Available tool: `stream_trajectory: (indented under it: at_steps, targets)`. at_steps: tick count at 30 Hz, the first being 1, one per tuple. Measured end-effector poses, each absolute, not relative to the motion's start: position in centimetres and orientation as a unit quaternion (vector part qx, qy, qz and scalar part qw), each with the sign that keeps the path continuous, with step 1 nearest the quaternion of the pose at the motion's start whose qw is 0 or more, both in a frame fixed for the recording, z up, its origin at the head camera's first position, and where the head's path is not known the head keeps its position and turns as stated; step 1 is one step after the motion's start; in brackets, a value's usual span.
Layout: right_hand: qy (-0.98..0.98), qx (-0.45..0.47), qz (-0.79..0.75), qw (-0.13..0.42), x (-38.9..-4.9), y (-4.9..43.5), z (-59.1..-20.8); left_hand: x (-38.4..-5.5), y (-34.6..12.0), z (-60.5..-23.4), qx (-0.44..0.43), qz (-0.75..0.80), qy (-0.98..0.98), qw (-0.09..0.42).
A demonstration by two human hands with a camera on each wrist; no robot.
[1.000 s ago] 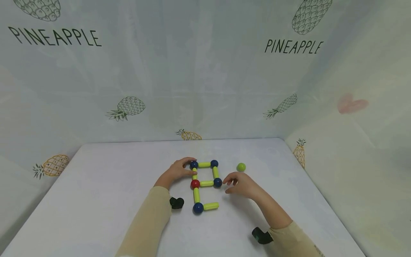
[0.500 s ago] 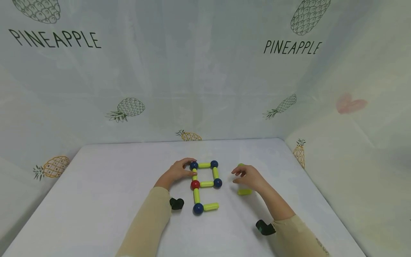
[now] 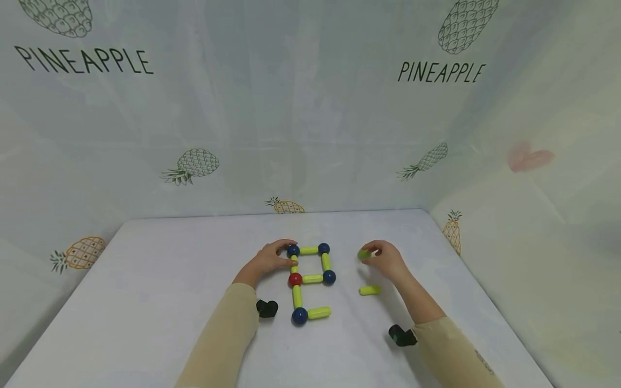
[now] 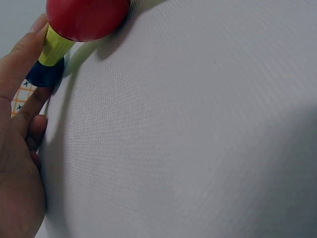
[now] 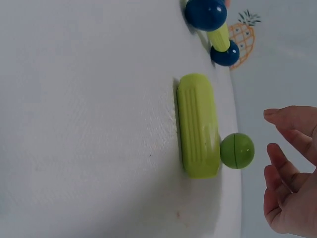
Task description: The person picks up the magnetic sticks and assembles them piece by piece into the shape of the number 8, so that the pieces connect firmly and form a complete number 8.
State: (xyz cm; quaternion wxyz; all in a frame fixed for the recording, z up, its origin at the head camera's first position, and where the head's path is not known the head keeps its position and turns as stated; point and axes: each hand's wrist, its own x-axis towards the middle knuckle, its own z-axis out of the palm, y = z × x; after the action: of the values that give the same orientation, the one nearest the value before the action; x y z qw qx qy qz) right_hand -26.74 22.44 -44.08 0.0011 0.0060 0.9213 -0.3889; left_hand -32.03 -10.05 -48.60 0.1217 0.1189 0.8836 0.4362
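A flat figure of yellow-green magnetic rods [image 3: 312,278] joined by balls lies mid-table: a closed loop with a short open arm below. My left hand [image 3: 267,260] holds its upper left corner, thumb along a rod [image 4: 54,48] and fingers at the dark blue ball [image 3: 293,250]. Below that corner is a red ball [image 3: 295,279]. To the right, my right hand [image 3: 390,260] reaches over a loose green ball [image 3: 363,254]. Its thumb and fingers are spread beside the green ball [image 5: 237,150] in the right wrist view. A loose rod [image 3: 370,290] lies nearer me.
A white table [image 3: 145,302] backs onto a pale curtain [image 3: 310,108] printed with pineapples. A black wrist piece [image 3: 267,308] shows by the left sleeve, and another black wrist piece [image 3: 402,335] by the right.
My right hand has moved away from the figure, right and farther back to the green ball. The loose rod, hidden at first, now shows on the table. The left hand has stayed put.
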Motion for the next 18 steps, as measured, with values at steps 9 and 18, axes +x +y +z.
stream_trajectory:
  at_steps: [9, 18]
  targets:
    - [0.919, 0.035, -0.393, 0.008, -27.8, 22.9, -44.7, -32.0, -10.1, -48.8, 0.117, 0.433, 0.886, 0.122]
    - [0.917, 0.037, -0.395, 0.025, -28.8, 23.0, -45.3, -31.9, -10.0, -48.7, 0.112, 0.438, 0.884, 0.12]
